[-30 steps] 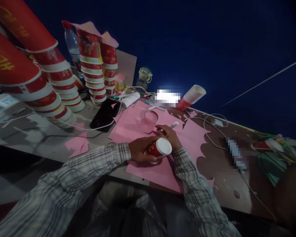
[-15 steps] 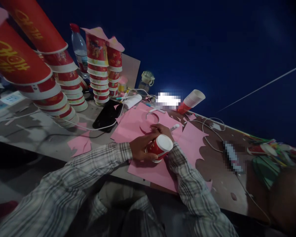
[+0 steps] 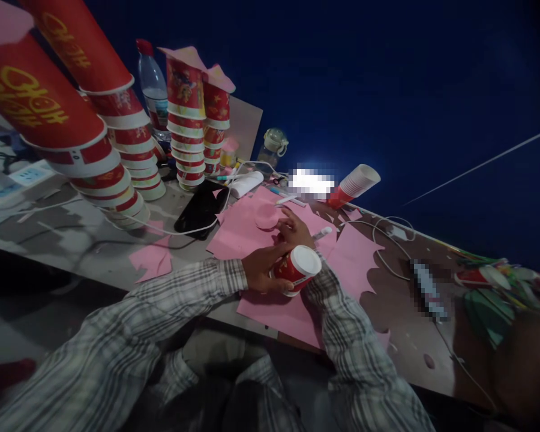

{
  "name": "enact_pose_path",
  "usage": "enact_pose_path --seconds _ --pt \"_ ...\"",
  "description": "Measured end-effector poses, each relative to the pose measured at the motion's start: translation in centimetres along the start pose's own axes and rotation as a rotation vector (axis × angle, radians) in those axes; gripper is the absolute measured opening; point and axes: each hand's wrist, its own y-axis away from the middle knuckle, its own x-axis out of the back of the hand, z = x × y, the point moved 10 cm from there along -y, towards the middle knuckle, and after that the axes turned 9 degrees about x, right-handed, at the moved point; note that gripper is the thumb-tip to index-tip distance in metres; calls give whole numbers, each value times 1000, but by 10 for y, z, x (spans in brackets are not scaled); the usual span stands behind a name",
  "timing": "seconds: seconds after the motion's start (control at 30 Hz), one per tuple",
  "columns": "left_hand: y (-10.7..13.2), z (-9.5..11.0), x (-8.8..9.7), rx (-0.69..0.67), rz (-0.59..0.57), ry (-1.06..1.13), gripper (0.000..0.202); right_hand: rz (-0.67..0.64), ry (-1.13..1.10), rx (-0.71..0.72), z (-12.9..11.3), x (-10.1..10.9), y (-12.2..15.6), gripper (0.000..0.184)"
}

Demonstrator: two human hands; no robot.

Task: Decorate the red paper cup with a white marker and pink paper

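Note:
My left hand (image 3: 261,270) is wrapped around a red paper cup (image 3: 292,273), whose white round end faces up toward me. Just beyond it, my right hand (image 3: 296,227) reaches over the pink paper sheets (image 3: 234,234), its forearm passing behind the cup. Its fingers are slightly apart, with their tips beside the right edge of a round pink paper disc (image 3: 266,215); whether they touch it is hard to see. A white marker (image 3: 323,233) lies to the right of this hand.
Tall stacks of red cups (image 3: 186,120) stand at the left, some topped with pink paper. A black phone (image 3: 201,210), a cable, a bottle (image 3: 155,90), a leaning stack of cups (image 3: 353,185) and a jar (image 3: 273,146) surround the paper. Another person's blurred hand (image 3: 528,354) is at the right.
The pink disc has shifted away and to the left, and looks flatter on the sheets. My right fingers have drawn back to its right edge. My left hand keeps the cup.

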Motion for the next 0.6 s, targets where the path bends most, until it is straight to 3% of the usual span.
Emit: enact_pose_path --seconds 0.1,0.3,0.43,0.6 --pt "1 1 -3 -19 -10 22 77 51 47 -53 1 13 -4 55" --pt "4 2 0 -39 37 9 76 207 300 -2 -20 41 -26 46" --pt "6 11 15 -135 147 -32 78 255 540 -20 -27 42 -48 44" --pt "6 19 31 -187 264 -53 78 154 868 -220 -11 31 -70 49"
